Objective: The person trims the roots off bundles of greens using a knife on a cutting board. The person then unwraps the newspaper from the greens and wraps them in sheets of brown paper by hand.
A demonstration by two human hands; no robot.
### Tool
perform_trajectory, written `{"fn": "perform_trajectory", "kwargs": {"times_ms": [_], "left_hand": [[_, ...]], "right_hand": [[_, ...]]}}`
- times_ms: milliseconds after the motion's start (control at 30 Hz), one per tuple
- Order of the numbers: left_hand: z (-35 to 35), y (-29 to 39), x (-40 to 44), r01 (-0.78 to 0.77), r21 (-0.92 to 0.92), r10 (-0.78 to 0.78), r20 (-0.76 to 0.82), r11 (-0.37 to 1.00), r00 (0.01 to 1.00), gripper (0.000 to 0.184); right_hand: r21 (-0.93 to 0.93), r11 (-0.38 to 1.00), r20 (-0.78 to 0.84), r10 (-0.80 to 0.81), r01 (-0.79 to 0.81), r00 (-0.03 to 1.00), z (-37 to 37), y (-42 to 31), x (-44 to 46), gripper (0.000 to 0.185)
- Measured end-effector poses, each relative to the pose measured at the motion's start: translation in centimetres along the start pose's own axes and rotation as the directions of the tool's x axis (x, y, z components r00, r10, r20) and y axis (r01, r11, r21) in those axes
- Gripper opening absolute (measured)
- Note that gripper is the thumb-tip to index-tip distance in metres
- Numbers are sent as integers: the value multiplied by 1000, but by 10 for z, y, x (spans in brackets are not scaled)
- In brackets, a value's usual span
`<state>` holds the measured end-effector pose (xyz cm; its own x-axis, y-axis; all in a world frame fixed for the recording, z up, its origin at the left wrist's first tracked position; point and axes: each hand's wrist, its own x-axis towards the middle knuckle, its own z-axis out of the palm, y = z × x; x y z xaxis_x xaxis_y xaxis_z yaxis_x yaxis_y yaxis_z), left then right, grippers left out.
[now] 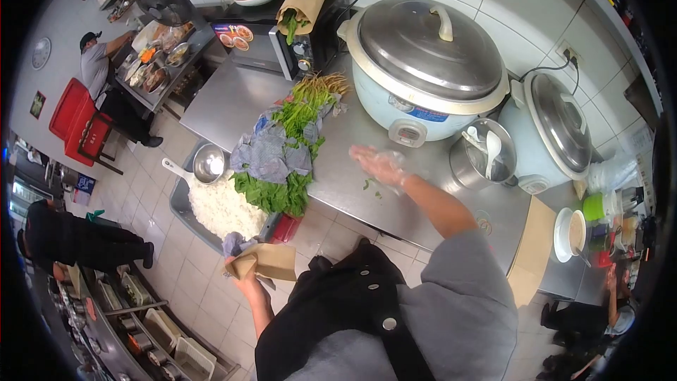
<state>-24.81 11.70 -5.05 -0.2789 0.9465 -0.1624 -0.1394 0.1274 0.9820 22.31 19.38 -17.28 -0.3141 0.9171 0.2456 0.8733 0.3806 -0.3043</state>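
Observation:
My left hand (247,283) is closed on an open brown paper bag (276,261), with crumpled grey paper or cloth (236,243) next to it. My right hand (379,163), in a clear plastic glove, reaches over the steel counter (338,185) with its fingers stretched out and nothing visible in them. Small green leaf bits (377,195) lie just below that hand. To its left is a bunch of leafy greens (271,194), partly wrapped in crumpled grey paper or cloth (271,155). A grey tub of white rice (224,206) holds a steel bowl (209,163) and a white-handled scoop (173,166).
Behind the counter stand a large rice cooker (423,63), a smaller one (553,130) and a steel pot (483,155) with white ladles. A microwave (282,49) carries another paper bag of greens (305,1). Other people (106,85) stand at left and lower right.

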Motion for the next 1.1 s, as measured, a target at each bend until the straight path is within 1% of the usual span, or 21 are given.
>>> {"fn": "perform_trajectory", "kwargs": {"times_ms": [67, 100, 133, 167, 200, 233, 267, 300, 367, 400, 467, 500, 533, 567, 600, 667, 700, 767, 900, 1000, 1100], "left_hand": [[-1, -7, 9, -1, 21, 1, -2, 1000, 1000, 59], [-2, -13, 13, -1, 44, 2, -9, 999, 1000, 59], [1, -16, 15, 4, 47, -4, 0, 999, 1000, 59], [5, -19, 19, 16, 28, -17, 19, 999, 1000, 60], [9, -21, 24, 27, 7, -27, 41, 1000, 999, 62], [13, -26, 29, 26, -21, -24, 74, 999, 997, 62], [16, -30, 32, 35, -15, -33, 88, 999, 996, 62], [21, -33, 36, 11, -2, -10, 130, 1000, 991, 61], [30, -30, 40, -8, 16, 4, 233, 1000, 973, 61], [36, -30, 40, -8, 14, 4, 245, 1000, 970, 61], [44, -35, 38, 20, -29, -10, 304, 999, 953, 61], [45, -47, 42, 101, 16, -101, 336, 995, 936, 62], [42, -64, 48, 65, 29, -71, 451, 997, 889, 62], [42, -90, 55, 200, 143, -245, 500, 969, 831, 58], [41, -107, 59, 319, 260, -411, 525, 911, 745, 54], [69, -89, 35, 434, 273, -495, 665, 858, 560, 47], [72, -95, 32, 437, 276, -499, 662, 856, 559, 47], [79, -123, 34, 759, 264, -651, 711, 596, 264, 44], [93, -199, 30, 797, 273, -640, 747, 539, 177, 41], [125, -218, 6, 805, 245, -644, 737, 540, 208, 43], [152, -214, -1, 817, 224, -679, 689, 531, 252, 39]], "right_hand": [[-104, 974, -13, -206, 204, 978, 8, -16, -31, 53], [-107, 975, -14, -198, 195, 980, 5, -30, -43, 53], [151, 987, 13, -64, 61, 998, -6, -49, -59, 53], [394, 915, 68, 65, -86, 996, -23, -70, -69, 53], [392, 914, 65, 80, -99, 995, -44, -91, -74, 53], [460, 820, 126, 320, -341, 939, -69, -111, -73, 53], [510, 656, 209, 533, -556, 820, -80, -124, -79, 53], [508, 649, 207, 546, -566, 812, -74, -122, -88, 53], [483, 659, -233, 731, -577, 641, -50, -112, -103, 54], [481, 656, -240, 736, -581, 633, -35, -110, -108, 54], [254, 715, -364, 695, -652, 620, -7, -117, -108, 54], [252, 712, -365, 697, -656, 617, 0, -123, -100, 54], [209, 733, -398, 668, -647, 629, 8, -133, -86, 54], [167, 753, -428, 637, -637, 641, 16, -143, -74, 54], [168, 752, -426, 638, -637, 641, 23, -145, -64, 54], [177, 747, -418, 647, -641, 638, 37, -132, -45, 51], [179, 745, -414, 650, -643, 638, 41, -128, -44, 51], [36, 872, -346, 469, -488, 813, 43, -121, -44, 46], [211, 877, -291, 478, -432, 829, 38, -124, -49, 40], [148, 880, -277, 474, -451, 836, 21, -142, -57, 33], [257, 831, -176, 542, -493, 822, 12, -154, -57, 34]]}}
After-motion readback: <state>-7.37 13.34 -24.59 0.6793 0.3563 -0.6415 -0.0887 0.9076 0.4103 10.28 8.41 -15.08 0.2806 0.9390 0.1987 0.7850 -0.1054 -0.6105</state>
